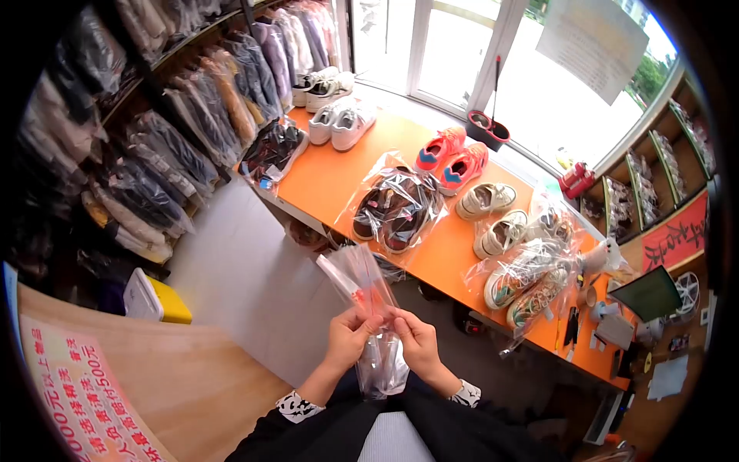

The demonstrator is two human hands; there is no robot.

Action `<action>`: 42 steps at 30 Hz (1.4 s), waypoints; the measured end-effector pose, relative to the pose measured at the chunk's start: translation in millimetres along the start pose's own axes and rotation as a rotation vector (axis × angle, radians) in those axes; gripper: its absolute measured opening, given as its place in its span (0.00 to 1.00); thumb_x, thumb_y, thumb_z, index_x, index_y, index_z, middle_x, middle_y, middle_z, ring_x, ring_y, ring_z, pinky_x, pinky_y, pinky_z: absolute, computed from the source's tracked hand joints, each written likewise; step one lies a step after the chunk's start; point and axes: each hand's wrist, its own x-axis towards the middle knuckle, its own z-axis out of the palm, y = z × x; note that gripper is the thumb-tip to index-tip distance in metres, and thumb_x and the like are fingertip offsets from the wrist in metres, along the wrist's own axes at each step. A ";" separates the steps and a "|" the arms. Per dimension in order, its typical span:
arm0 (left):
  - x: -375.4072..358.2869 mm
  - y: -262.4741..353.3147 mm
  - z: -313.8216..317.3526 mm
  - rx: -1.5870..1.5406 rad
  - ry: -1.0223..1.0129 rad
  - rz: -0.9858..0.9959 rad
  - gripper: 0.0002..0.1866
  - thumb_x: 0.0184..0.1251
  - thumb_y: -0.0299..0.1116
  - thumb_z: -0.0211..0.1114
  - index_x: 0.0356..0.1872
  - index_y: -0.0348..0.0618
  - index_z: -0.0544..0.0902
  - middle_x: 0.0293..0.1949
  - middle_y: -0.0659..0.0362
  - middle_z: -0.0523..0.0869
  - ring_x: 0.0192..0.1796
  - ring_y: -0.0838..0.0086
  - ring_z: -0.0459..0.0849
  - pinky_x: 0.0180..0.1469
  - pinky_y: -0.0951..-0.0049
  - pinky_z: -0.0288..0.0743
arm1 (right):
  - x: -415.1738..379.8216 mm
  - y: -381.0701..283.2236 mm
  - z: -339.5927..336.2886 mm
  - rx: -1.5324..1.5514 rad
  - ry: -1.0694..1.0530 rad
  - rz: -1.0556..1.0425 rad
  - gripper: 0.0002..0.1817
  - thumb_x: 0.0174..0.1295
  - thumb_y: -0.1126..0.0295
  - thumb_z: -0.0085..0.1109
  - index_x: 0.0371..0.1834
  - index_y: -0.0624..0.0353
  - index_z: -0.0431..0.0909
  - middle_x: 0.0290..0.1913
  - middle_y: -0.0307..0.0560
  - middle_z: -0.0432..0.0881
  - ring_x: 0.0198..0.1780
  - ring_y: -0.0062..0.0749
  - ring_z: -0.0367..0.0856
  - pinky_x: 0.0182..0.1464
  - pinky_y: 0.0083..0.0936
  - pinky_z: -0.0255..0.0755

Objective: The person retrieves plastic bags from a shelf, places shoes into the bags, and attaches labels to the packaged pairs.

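Between my hands, in front of my body, is a clear plastic bag (382, 368) with faint reddish markings near its top. My left hand (349, 339) pinches one side of it between thumb and fingers. On the other side, my right hand (416, 344) grips it close to the left. The bag's upper part stands up above my fingers and the lower part hangs toward my lap. Beyond it, on the orange table, dark shoes (398, 208) lie wrapped in clear plastic.
The orange table (308, 192) also bears coral sneakers (453, 160), white sneakers (342, 125), beige shoes (486, 200) and bagged multicoloured sneakers (527, 285). Bagged clothes (215, 92) hang at left. A wooden counter (223, 346) curves at lower left, near a yellow-and-white box (158, 296).
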 end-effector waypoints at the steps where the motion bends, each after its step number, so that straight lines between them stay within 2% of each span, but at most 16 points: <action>1: 3.4 2.6 -5.5 0.024 0.019 0.016 0.06 0.67 0.28 0.68 0.35 0.36 0.84 0.35 0.58 0.88 0.37 0.79 0.84 0.42 0.78 0.77 | 3.8 -0.5 2.9 0.063 0.017 0.041 0.16 0.73 0.72 0.49 0.58 0.70 0.76 0.48 0.45 0.85 0.49 0.23 0.81 0.53 0.21 0.74; 7: -1.0 22.9 -14.9 0.117 0.054 0.019 0.02 0.67 0.25 0.65 0.37 0.37 0.82 0.39 0.54 0.88 0.40 0.75 0.86 0.45 0.74 0.80 | 22.5 -15.5 3.8 0.275 0.043 0.123 0.14 0.74 0.71 0.49 0.54 0.68 0.79 0.46 0.43 0.85 0.45 0.22 0.81 0.51 0.20 0.75; 9: -6.5 20.5 -7.6 0.154 0.222 0.150 0.04 0.67 0.27 0.66 0.35 0.37 0.82 0.39 0.53 0.88 0.37 0.75 0.86 0.38 0.75 0.80 | 25.3 -17.3 -0.3 0.234 0.032 -0.034 0.11 0.70 0.70 0.55 0.46 0.65 0.83 0.38 0.45 0.86 0.37 0.22 0.81 0.43 0.20 0.74; 12: -27.4 5.6 2.4 0.201 0.375 0.177 0.05 0.67 0.27 0.66 0.37 0.36 0.81 0.39 0.54 0.88 0.38 0.75 0.85 0.40 0.74 0.80 | 22.5 -18.5 -20.2 0.134 -0.059 -0.130 0.07 0.67 0.72 0.57 0.39 0.64 0.83 0.34 0.46 0.84 0.34 0.25 0.81 0.39 0.21 0.74; 13: -37.7 -3.8 7.8 0.204 0.381 0.167 0.05 0.67 0.27 0.66 0.37 0.36 0.81 0.39 0.54 0.88 0.38 0.75 0.85 0.40 0.74 0.80 | 19.6 -21.0 -29.6 0.130 -0.098 -0.126 0.05 0.65 0.74 0.60 0.37 0.65 0.83 0.34 0.46 0.84 0.34 0.22 0.80 0.37 0.20 0.74; 17: -65.0 -34.3 40.5 0.121 0.536 0.095 0.09 0.69 0.30 0.64 0.42 0.34 0.79 0.40 0.56 0.85 0.40 0.75 0.82 0.46 0.72 0.77 | 4.4 6.6 -50.2 0.168 -0.168 -0.077 0.03 0.62 0.75 0.61 0.33 0.62 0.83 0.31 0.46 0.83 0.31 0.31 0.81 0.35 0.25 0.75; 19: -77.6 -43.1 64.5 -0.014 0.593 0.029 0.15 0.72 0.33 0.62 0.51 0.32 0.76 0.47 0.54 0.82 0.46 0.73 0.81 0.51 0.72 0.76 | -8.4 14.7 -52.4 0.102 -0.091 -0.353 0.02 0.58 0.75 0.63 0.32 0.61 0.82 0.30 0.44 0.82 0.32 0.37 0.81 0.36 0.26 0.76; 20: -80.1 -44.4 74.4 -0.003 0.600 0.018 0.15 0.72 0.33 0.62 0.51 0.32 0.76 0.47 0.54 0.82 0.46 0.73 0.81 0.51 0.72 0.76 | -19.6 15.0 -54.7 0.053 -0.102 -0.356 0.05 0.55 0.77 0.66 0.34 0.62 0.82 0.34 0.46 0.83 0.36 0.40 0.81 0.38 0.28 0.76; 22: -86.8 -46.4 89.1 -0.104 0.400 0.141 0.18 0.71 0.33 0.62 0.54 0.30 0.74 0.49 0.53 0.81 0.49 0.71 0.81 0.52 0.71 0.76 | -38.8 12.5 -57.3 0.010 -0.064 -0.382 0.07 0.55 0.77 0.66 0.36 0.61 0.82 0.37 0.45 0.82 0.37 0.41 0.81 0.38 0.28 0.76; 26: -105.6 -47.9 97.3 0.223 0.447 0.116 0.17 0.70 0.32 0.64 0.53 0.30 0.75 0.49 0.52 0.83 0.50 0.71 0.82 0.54 0.71 0.76 | -59.0 9.8 -59.9 0.047 -0.084 -0.364 0.08 0.54 0.78 0.66 0.38 0.61 0.82 0.38 0.45 0.81 0.38 0.40 0.80 0.38 0.28 0.76; 31: -141.9 -42.7 88.3 0.116 0.547 0.167 0.15 0.69 0.32 0.65 0.50 0.31 0.78 0.46 0.53 0.84 0.49 0.72 0.82 0.53 0.73 0.76 | -75.5 -2.5 -46.9 0.148 -0.250 -0.357 0.11 0.54 0.79 0.66 0.41 0.61 0.83 0.39 0.46 0.80 0.38 0.38 0.80 0.39 0.28 0.76; 34: -190.4 -36.3 77.3 0.138 0.550 0.262 0.20 0.66 0.30 0.68 0.54 0.33 0.75 0.47 0.56 0.83 0.49 0.74 0.81 0.51 0.75 0.76 | -99.8 -31.0 -23.3 0.092 -0.468 -0.590 0.17 0.49 0.81 0.65 0.44 0.61 0.84 0.43 0.48 0.81 0.44 0.44 0.79 0.46 0.33 0.74; 36: -223.2 -19.6 81.9 0.173 0.658 0.335 0.11 0.67 0.25 0.65 0.48 0.33 0.79 0.42 0.59 0.84 0.44 0.78 0.81 0.46 0.79 0.76 | -132.2 -39.0 -0.8 0.041 -0.623 -0.741 0.19 0.44 0.79 0.65 0.43 0.63 0.82 0.46 0.51 0.81 0.48 0.49 0.79 0.48 0.39 0.74; 38: -269.5 -25.6 56.0 0.112 0.795 0.407 0.10 0.70 0.24 0.61 0.50 0.33 0.79 0.43 0.57 0.85 0.42 0.78 0.83 0.44 0.78 0.77 | -167.2 -50.3 23.1 0.070 -0.764 -0.808 0.18 0.44 0.78 0.68 0.43 0.62 0.83 0.47 0.52 0.82 0.48 0.51 0.78 0.51 0.40 0.73; 40: -330.4 -7.6 34.5 0.152 0.850 0.464 0.11 0.70 0.25 0.61 0.51 0.33 0.79 0.45 0.56 0.85 0.42 0.75 0.84 0.44 0.77 0.78 | -200.5 -67.7 49.8 0.147 -0.878 -0.920 0.19 0.43 0.76 0.69 0.43 0.61 0.83 0.48 0.51 0.82 0.48 0.49 0.79 0.51 0.39 0.73; 42: -398.4 3.4 2.3 -0.036 0.882 0.636 0.15 0.69 0.24 0.62 0.54 0.33 0.76 0.47 0.54 0.84 0.44 0.68 0.86 0.42 0.68 0.83 | -239.2 -84.2 82.3 0.129 -0.933 -1.049 0.20 0.42 0.73 0.71 0.43 0.59 0.84 0.49 0.49 0.83 0.49 0.47 0.79 0.52 0.38 0.73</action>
